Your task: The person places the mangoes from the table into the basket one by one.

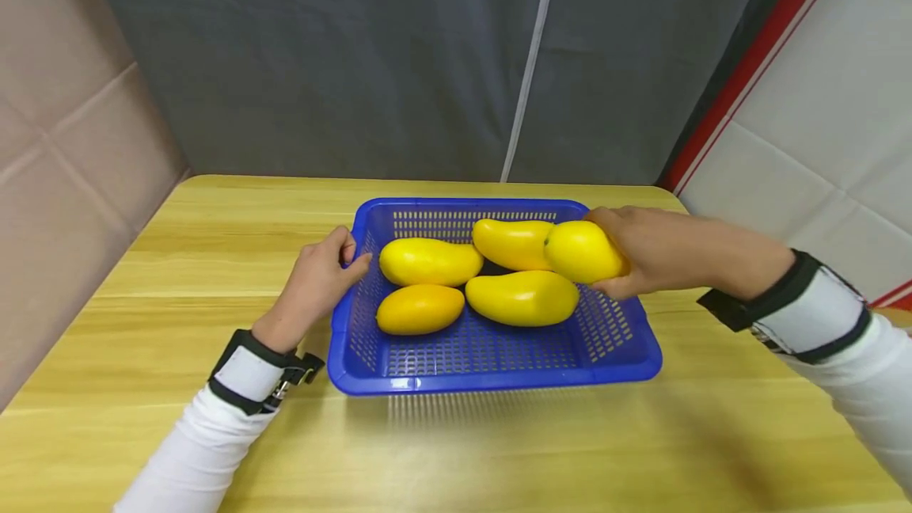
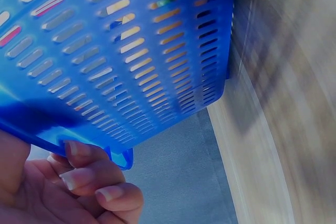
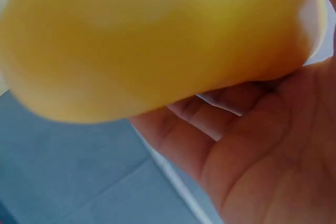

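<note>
A blue plastic basket with slotted walls stands on the table. My left hand grips its left rim between thumb and curled fingers; in the left wrist view the fingers lie under the rim. My right hand holds a yellow mango over the basket's right side. In the right wrist view that mango fills the top, with fingers round its far side. Several other mangoes lie in the basket: a yellow one, an orange-yellow one, one at the back and one nearer.
The wooden table extends around the basket. A dark grey curtain with a white line hangs behind it. A pale wall rises at the left, and a white panel with red edging at the right.
</note>
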### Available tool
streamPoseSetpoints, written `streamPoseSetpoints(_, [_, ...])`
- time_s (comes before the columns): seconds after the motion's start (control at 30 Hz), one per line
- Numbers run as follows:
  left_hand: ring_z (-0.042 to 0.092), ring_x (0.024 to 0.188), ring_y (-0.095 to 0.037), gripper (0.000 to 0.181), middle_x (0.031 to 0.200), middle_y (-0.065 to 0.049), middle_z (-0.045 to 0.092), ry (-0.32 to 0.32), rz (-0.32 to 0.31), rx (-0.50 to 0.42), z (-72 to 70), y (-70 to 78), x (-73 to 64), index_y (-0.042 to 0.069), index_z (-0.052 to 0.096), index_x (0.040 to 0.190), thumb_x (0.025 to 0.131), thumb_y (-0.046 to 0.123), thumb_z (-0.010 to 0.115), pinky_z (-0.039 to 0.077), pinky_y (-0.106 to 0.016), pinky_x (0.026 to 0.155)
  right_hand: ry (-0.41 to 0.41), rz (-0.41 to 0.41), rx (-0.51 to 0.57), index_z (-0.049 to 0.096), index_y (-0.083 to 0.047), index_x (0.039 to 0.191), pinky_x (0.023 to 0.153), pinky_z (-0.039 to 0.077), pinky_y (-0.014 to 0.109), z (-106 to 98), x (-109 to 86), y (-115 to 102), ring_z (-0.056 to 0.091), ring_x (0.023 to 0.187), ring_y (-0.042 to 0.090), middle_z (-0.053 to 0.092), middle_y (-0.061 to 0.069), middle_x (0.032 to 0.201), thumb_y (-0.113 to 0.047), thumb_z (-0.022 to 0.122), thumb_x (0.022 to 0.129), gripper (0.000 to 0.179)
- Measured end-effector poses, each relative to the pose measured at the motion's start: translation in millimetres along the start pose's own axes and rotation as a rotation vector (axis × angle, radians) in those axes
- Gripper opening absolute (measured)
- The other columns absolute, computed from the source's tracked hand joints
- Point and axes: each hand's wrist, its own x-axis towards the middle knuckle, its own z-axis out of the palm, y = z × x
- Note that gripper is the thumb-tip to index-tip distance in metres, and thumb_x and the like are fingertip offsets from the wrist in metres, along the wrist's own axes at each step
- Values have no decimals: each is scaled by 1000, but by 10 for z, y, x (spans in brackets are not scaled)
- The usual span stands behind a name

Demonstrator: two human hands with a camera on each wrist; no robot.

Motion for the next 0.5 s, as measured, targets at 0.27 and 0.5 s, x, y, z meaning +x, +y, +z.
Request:
streamPoseSetpoints(0.27, [41,54,-20,27,65,-3,35,2,3,-3,-14,17,2,8,40,83,92,19,62,28,-27,47,-94,-63,27,37,1,128,66,49,29,43,335,-306,52,69,12,55,3,89,-37,70,83,68])
streamPoseSetpoints(0.5, [43,52,-19,25,66,-5,37,-24,-25,-16,-21,30,-7,7,39,85,93,20,60,30,-24,44,-168,-82,13,34,-2,130,71,48,33,111,580,-556,54,74,17,54,2,85,-42,68,83,71])
